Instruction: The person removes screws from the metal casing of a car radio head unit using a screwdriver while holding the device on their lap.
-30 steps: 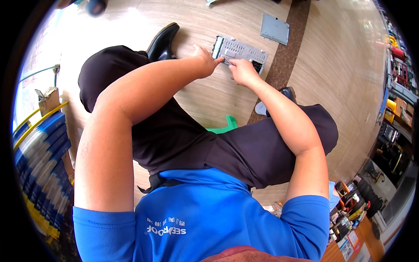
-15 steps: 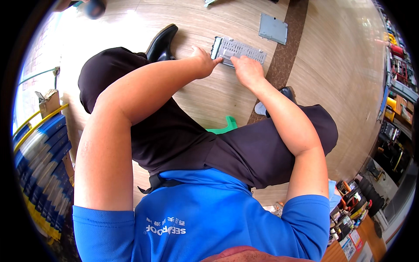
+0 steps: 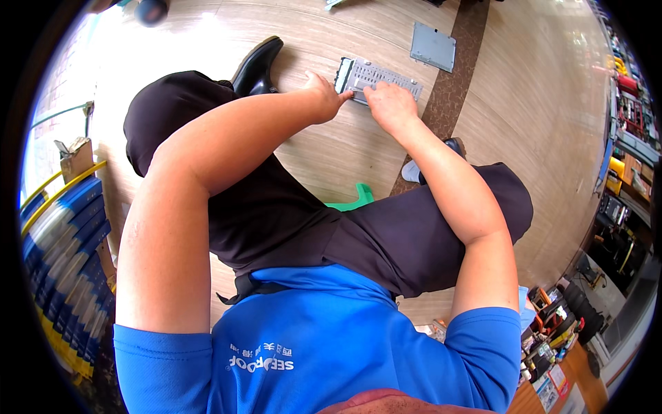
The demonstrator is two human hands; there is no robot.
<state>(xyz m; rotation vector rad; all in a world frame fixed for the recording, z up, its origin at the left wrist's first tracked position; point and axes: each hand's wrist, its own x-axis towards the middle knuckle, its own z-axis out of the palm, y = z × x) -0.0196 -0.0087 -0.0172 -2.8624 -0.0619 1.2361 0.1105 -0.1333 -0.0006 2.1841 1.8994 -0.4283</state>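
A flat electronic device in a perforated silver metal case (image 3: pixel 383 74) lies on the floor ahead of me, with a pale strip along its left end. Beside its near left corner is my left hand (image 3: pixel 322 98), one finger stretched away and the thumb tip at the case's edge. My right hand (image 3: pixel 392 103) is over the near side of the case, fingers curled and thumb tip down at its surface. Whatever those fingers may hold is hidden. Farther right lies a grey metal plate (image 3: pixel 433 47), apart from the case.
A green plastic piece (image 3: pixel 357 199), perhaps a stool's edge, shows between my legs. My black boot (image 3: pixel 258 67) stands left of the case. Blue boxes in a yellow-railed rack (image 3: pixel 65 214) are at the left; shelves of tools (image 3: pixel 631 103) and a cluttered bench (image 3: pixel 552 324) at the right.
Almost nothing differs. My right hand has shifted slightly away from me over the case; the left hand stays at the corner.
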